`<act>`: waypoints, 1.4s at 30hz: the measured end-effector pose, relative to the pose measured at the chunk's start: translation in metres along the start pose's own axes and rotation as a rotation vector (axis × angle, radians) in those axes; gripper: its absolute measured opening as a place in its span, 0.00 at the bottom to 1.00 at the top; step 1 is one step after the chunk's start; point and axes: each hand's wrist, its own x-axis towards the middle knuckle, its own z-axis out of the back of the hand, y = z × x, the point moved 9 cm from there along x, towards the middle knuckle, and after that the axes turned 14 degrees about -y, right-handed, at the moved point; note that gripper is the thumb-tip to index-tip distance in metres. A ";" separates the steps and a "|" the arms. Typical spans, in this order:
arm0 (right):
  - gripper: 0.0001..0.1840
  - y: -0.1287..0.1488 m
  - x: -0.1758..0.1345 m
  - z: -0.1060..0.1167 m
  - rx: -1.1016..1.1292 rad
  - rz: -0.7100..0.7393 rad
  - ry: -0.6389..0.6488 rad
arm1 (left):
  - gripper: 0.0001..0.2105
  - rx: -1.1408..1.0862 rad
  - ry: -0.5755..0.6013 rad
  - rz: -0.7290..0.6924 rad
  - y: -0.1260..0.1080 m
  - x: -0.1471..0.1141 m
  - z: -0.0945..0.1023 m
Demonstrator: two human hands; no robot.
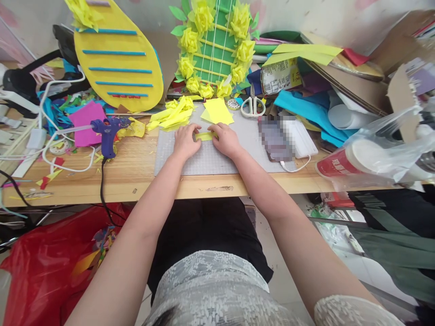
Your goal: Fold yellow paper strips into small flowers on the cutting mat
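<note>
A narrow strip of yellow paper [205, 136] lies across a grey cutting mat [210, 166] between my hands. My left hand [186, 141] has its fingers curled over the strip's left end, and my right hand [226, 140] closes on the right end in the same way. The fingertips are partly hidden under both hands. Just beyond them sit a few sheets of yellow paper [217, 111]. To the left of these is a pile of folded yellow paper pieces [173, 114]. Scissors [253, 107] with white handles and a roll of tape [233, 104] lie behind my right hand.
A purple glue gun [108, 136] stands at left with its cord over the table edge. Against the wall lean a yellow teardrop-shaped board [118, 59] and a green panel with yellow paper flowers [215, 50]. At right are a phone [277, 138] and a bagged cup [343, 160].
</note>
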 end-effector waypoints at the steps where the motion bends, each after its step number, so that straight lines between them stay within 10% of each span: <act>1: 0.23 0.000 0.000 0.000 0.002 -0.003 -0.006 | 0.17 -0.011 -0.005 0.000 0.000 0.000 0.001; 42: 0.17 0.004 -0.002 0.008 -0.132 -0.081 -0.042 | 0.16 -0.275 -0.069 0.159 0.012 0.005 0.002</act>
